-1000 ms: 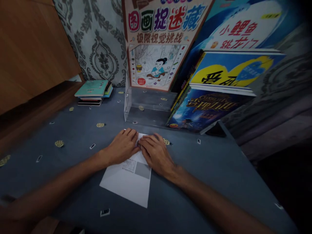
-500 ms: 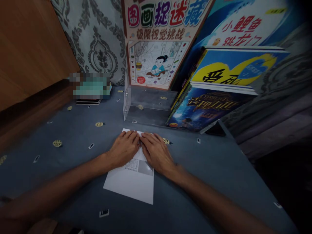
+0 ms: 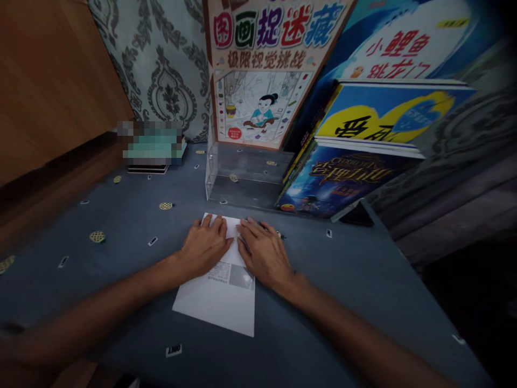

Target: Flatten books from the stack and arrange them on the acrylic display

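Observation:
A white sheet of paper (image 3: 220,302) with a printed patch lies on the blue-grey tablecloth (image 3: 343,280). My left hand (image 3: 204,245) rests flat on the paper's far left part, fingers stretched out. Beside it, my right hand (image 3: 264,250) lies flat on the far right part, fingers also extended. The two hands are a small gap apart, with white paper showing between them. The paper's far edge is partly hidden under my fingers.
A clear plastic stand (image 3: 242,178) sits just beyond the paper, with a large picture book (image 3: 262,70) upright behind it. Several books (image 3: 363,140) lean at the right. A small stack of books (image 3: 151,153) lies at the back left. A wooden panel (image 3: 52,81) borders the left.
My hands have slid slightly apart across the paper's far part. The paper has shifted a little and turned on the cloth.

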Tool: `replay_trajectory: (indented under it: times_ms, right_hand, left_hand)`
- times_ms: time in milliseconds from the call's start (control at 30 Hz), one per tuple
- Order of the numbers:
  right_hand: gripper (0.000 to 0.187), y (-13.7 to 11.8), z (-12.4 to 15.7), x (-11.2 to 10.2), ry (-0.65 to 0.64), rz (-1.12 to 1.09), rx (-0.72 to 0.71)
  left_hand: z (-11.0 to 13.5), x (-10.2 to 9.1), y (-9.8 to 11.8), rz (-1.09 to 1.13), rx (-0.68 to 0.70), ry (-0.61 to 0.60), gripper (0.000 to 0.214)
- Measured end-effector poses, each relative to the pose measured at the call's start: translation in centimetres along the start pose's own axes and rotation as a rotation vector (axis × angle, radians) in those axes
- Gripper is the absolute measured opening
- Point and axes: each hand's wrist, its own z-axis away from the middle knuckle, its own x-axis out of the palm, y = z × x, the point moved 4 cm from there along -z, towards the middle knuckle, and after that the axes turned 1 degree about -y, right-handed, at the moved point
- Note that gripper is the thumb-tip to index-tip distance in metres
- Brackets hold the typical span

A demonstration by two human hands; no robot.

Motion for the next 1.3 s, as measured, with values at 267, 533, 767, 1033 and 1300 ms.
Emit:
replay_trajectory:
  times_ms: [267,533,767,1033,1300]
  right_hand:
    - [0.029,1.0,0.2,-0.2,0.066,-0.075,0.016]
    - [0.029,4.2,-0.6,-0.8,0.052,-0.383,0.066]
    - [0.029,4.8,-0.9,-1.1,0.069,-0.423,0.076]
    - [0.03,4.7,-0.7,-0.7,0.067,-0.412,0.046]
    - [0.031,4.7,-0.7,-0.6,0.063,-0.405,0.044]
  left_hand:
    - [0.0,0.2,-0.1,0.035,-0.001,0.006,0.043]
    - [0.0,0.0,-0.4,0.021,0.055,0.051,0.042]
    - [-0.4,0.6,-0.5,0.163,0.207,0.11,0.037]
    - [0.3,-0.2,0.3,0.394,0.381,0.152,0.039]
    - [0.8,-1.6,1.1,0.47,0.523,0.068,0.036]
